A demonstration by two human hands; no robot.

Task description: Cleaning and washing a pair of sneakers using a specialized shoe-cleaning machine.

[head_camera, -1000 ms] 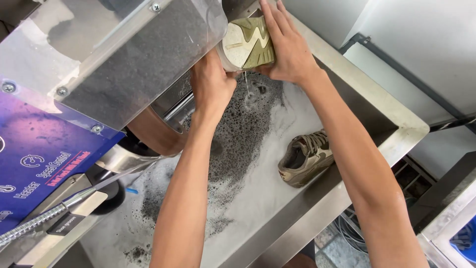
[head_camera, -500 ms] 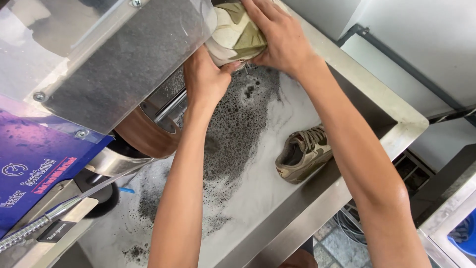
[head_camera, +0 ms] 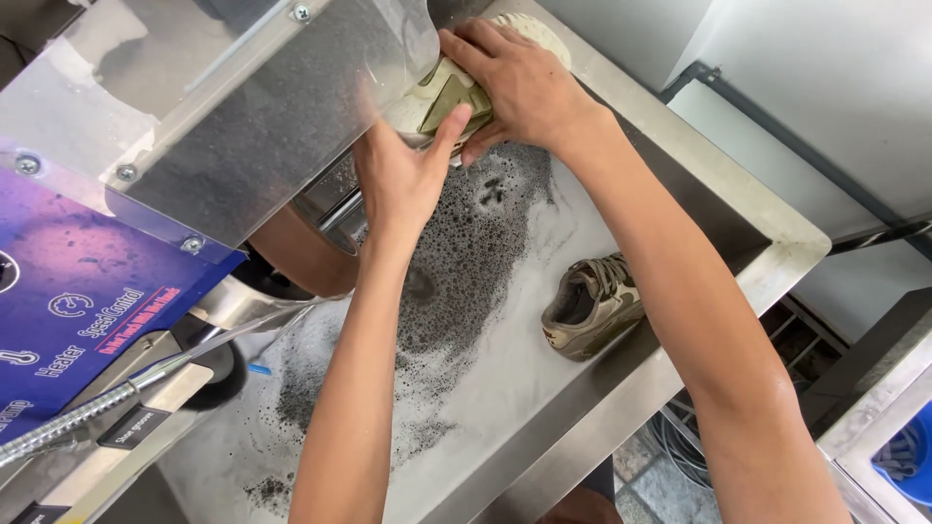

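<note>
Together, the left hand (head_camera: 400,180) and right hand (head_camera: 515,87) grip an olive-and-cream shoe (head_camera: 442,97) against the clear guard (head_camera: 243,97); its mate (head_camera: 592,306) lies in the sudsy steel basin (head_camera: 777,257).

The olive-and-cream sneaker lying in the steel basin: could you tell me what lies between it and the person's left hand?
Only dark, grimy foam on the basin floor, between sneaker and left hand, in the head view.

Looks like a shoe-cleaning shop: my steel wash basin (head_camera: 777,254), sudsy water, a cleaning machine (head_camera: 87,320) alongside.
</note>
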